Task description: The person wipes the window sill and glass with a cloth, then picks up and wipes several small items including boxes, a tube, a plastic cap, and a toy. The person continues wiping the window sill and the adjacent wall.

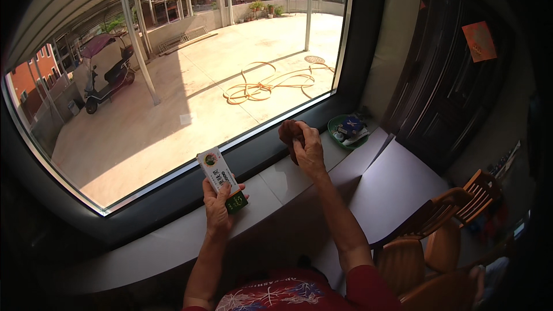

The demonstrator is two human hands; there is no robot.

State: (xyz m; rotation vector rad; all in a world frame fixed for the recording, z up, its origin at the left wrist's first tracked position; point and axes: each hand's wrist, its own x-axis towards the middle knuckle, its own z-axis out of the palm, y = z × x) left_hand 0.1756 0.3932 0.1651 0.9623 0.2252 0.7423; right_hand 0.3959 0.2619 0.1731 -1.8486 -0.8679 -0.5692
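Observation:
My left hand is closed round a white and green box, a long flat carton with dark print and a round picture near its top. The box is tilted above the white window sill. In my right hand is a crumpled brown cloth, gripped between thumb and fingers over the sill near the window frame. The two hands are apart. Just right of the cloth stands a green basket with a dark blue box and other small items in it.
A white sill runs along under the large window with its dark frame. To the right are a pale table and several wooden chairs. Outside lie a coiled orange hose and a parked scooter.

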